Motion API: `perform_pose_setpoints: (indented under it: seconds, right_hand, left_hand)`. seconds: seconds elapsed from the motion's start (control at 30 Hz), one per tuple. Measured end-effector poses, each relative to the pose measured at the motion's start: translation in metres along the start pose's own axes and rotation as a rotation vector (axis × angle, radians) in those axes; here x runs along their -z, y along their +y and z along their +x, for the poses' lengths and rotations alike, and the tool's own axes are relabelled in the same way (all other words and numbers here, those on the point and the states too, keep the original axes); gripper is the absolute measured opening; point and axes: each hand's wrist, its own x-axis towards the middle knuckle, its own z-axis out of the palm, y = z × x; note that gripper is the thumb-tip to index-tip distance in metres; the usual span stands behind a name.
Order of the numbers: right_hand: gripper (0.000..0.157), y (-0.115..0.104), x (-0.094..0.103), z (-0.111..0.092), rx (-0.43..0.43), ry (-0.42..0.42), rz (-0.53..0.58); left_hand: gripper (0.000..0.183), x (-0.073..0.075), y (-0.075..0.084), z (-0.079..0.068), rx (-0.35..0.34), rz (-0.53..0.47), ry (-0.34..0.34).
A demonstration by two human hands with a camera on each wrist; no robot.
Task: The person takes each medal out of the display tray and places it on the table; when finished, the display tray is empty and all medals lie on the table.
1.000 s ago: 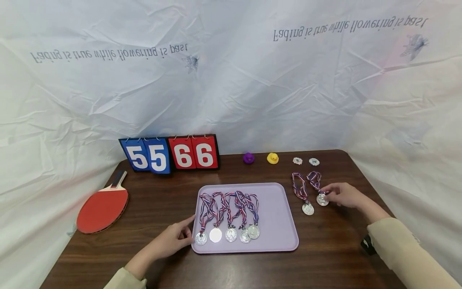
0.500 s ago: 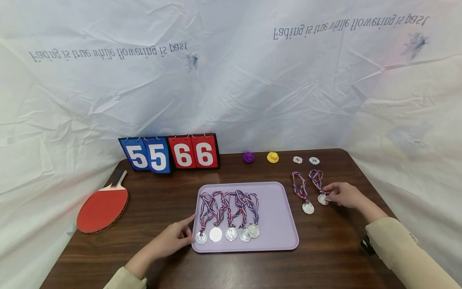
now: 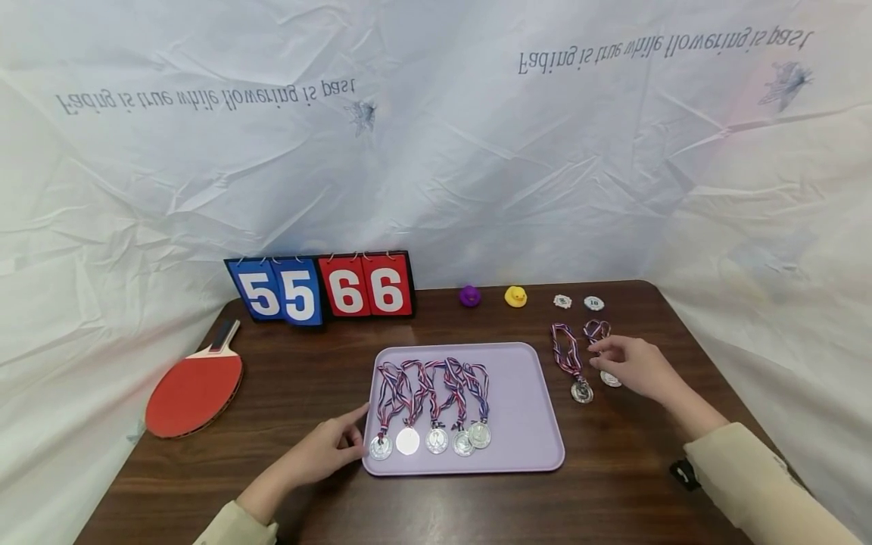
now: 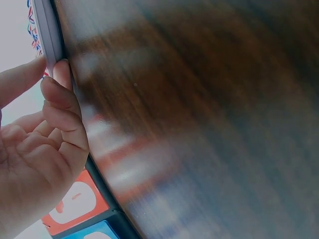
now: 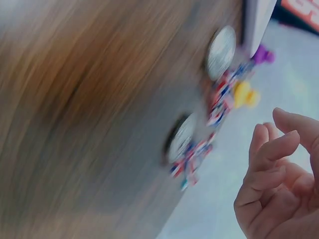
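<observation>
My left hand (image 3: 330, 452) is at the left side of a lilac tray (image 3: 521, 409), with thumb and index fingertips spread along its rim. In the left wrist view the other fingers (image 4: 65, 119) bend loosely. Several silver medals (image 3: 437, 440) with red, white and blue ribbons lie in a row on the tray. My right hand (image 3: 636, 367) hovers over a silver medal (image 3: 611, 379) right of the tray, partly covering its ribbon. The right wrist view shows a gap between its thumb and fingers. Another medal (image 3: 582, 391) lies just left of it on the table.
A red table tennis bat (image 3: 194, 397) lies at the left. Behind it stands a flip scoreboard (image 3: 320, 289) showing 55 and 66. A purple duck (image 3: 469, 296), a yellow duck (image 3: 515, 297) and two poker chips (image 3: 594, 303) sit along the back edge, before a white cloth backdrop.
My right hand was at the right-hand medal's disc and has since lifted off and shifted slightly back, over its ribbon. That medal moved slightly right. The left hand and tray stay put.
</observation>
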Motion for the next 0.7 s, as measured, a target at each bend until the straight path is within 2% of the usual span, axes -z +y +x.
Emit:
perform_pose_setpoints:
  seconds: [0.17,0.33,0.57,0.7]
  right_hand:
    - [0.027,-0.027,-0.013,-0.005,0.052,0.006,0.054]
    - [0.024,-0.054,-0.028,-0.013,0.089,-0.023,0.116]
    - [0.022,-0.085,-0.051,-0.025,0.158,-0.114,0.157]
    - [0.025,-0.096,-0.064,-0.032,0.194,-0.218,0.199]
  left_hand:
    - [0.062,0.000,0.000,0.000,0.006,-0.003,-0.007]
    - [0.062,0.000,0.001,0.000,0.005,-0.007,-0.005]
    - [0.062,0.000,0.001,0.000,0.005,-0.001,-0.003]
    - [0.061,0.000,0.002,0.000,0.003,-0.006,0.001]
